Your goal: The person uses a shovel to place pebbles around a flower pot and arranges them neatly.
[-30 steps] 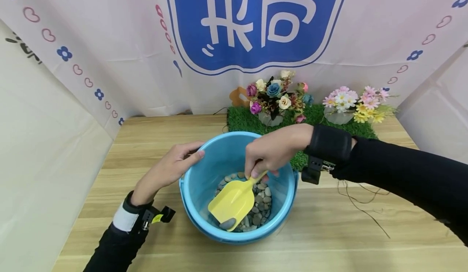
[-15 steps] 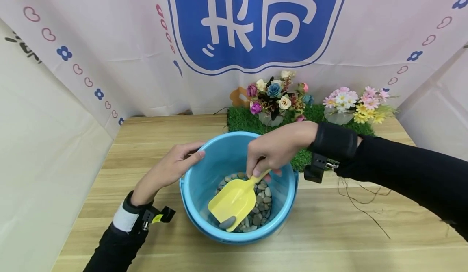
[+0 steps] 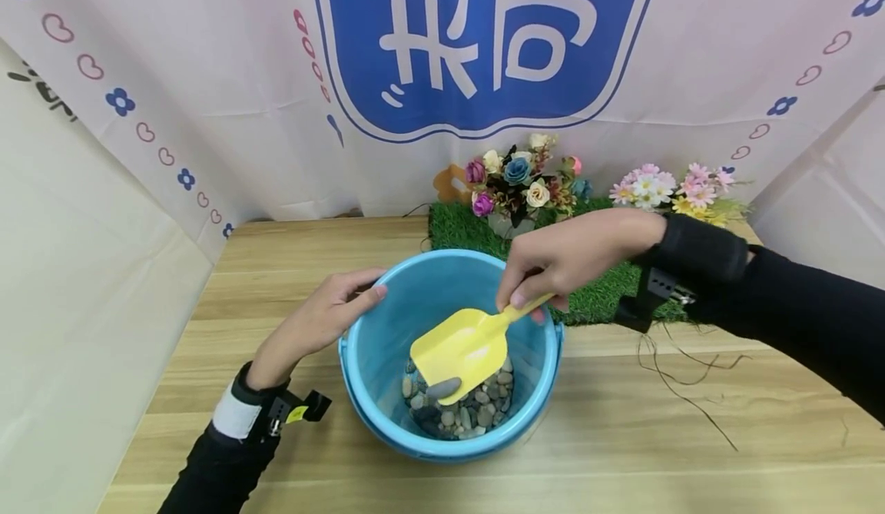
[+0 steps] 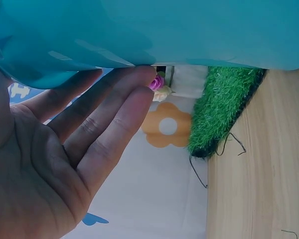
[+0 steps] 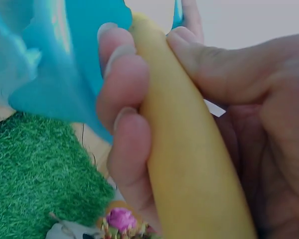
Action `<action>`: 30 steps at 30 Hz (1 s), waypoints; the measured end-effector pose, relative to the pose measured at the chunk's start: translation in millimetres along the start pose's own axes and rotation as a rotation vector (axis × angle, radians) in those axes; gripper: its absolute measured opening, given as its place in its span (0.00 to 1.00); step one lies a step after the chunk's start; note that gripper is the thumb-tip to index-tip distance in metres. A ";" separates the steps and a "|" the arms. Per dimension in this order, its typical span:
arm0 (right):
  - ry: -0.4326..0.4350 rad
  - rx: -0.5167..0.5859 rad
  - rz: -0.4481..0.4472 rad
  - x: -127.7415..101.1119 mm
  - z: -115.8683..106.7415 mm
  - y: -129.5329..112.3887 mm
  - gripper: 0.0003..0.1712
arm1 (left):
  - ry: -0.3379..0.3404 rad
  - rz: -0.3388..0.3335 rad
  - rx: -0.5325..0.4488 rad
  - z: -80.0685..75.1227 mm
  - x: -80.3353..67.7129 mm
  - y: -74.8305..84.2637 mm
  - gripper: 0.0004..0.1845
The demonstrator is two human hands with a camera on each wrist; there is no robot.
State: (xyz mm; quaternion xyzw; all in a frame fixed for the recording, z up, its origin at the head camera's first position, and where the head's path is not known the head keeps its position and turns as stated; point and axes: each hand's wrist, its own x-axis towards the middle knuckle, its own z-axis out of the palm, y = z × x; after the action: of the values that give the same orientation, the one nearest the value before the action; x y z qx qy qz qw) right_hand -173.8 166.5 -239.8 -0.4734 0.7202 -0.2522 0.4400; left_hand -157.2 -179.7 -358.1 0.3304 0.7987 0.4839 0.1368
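Observation:
A blue bucket [image 3: 359, 379] stands on the wooden table, with grey pebbles [image 3: 466, 416] on its bottom. My right hand [image 3: 556, 262] grips the handle of a yellow scoop [image 3: 465, 345], fingers curled round the handle [image 5: 189, 164]. The scoop's blade hangs inside the bucket above the pebbles, and one grey pebble [image 3: 444, 388] lies at its front edge. My left hand [image 3: 330, 313] rests on the bucket's left rim. Its fingers [image 4: 109, 114] lie straight against the bucket wall [image 4: 199, 30].
A green grass mat [image 3: 608, 299] lies behind the bucket, bearing two flower pots [image 3: 515, 184] [image 3: 664, 187]. Thin dark wires [image 3: 684, 391] trail over the table [image 3: 691, 445] at the right. A printed banner [image 3: 484, 45] closes the back; pale walls stand at both sides.
My right hand has lifted the scoop up and to the right out of the pebbles, carrying one grey pebble on the blade. The left hand has not moved.

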 end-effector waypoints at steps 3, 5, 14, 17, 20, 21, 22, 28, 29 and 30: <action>0.045 0.008 0.017 -16.2 0.7 3.5 0.16 | -0.002 0.002 -0.002 -0.2 0.2 0.5 0.20; 0.079 0.001 0.013 -27.2 1.6 5.4 0.16 | -0.002 0.005 -0.004 -0.3 0.3 0.5 0.20; 0.257 0.011 -0.043 -75.8 15.8 22.6 0.17 | -0.004 0.008 -0.026 -0.9 -0.7 0.4 0.20; 0.315 -0.001 -0.039 -91.1 22.8 30.5 0.18 | -0.005 0.002 -0.029 -0.8 -1.3 0.7 0.20; 0.368 -0.011 -0.025 -106.1 29.9 39.3 0.19 | -0.006 -0.004 -0.031 -0.7 -1.7 1.4 0.21; 0.385 -0.013 -0.023 -111.4 32.1 42.5 0.19 | -0.006 -0.008 -0.030 -0.6 -1.9 1.6 0.21; 0.402 -0.012 -0.019 -116.4 34.5 45.9 0.20 | -0.006 -0.010 -0.028 -0.4 -2.0 1.8 0.21; 0.498 -0.017 0.027 -147.7 51.0 67.5 0.21 | -0.004 -0.018 -0.030 0.4 -1.8 2.2 0.21; 0.510 -0.015 0.038 -152.3 54.3 71.2 0.21 | -0.005 -0.016 -0.033 0.4 -1.7 2.3 0.21; 0.520 -0.007 0.047 -156.3 57.8 75.0 0.21 | -0.005 -0.018 -0.032 0.5 -1.7 2.1 0.21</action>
State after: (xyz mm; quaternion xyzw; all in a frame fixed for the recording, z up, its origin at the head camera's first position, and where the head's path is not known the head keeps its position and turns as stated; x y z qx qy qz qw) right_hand -132.2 342.6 -264.6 -0.3774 0.8207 -0.3526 0.2441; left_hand -154.8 -179.8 -356.6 0.3220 0.7934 0.4947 0.1484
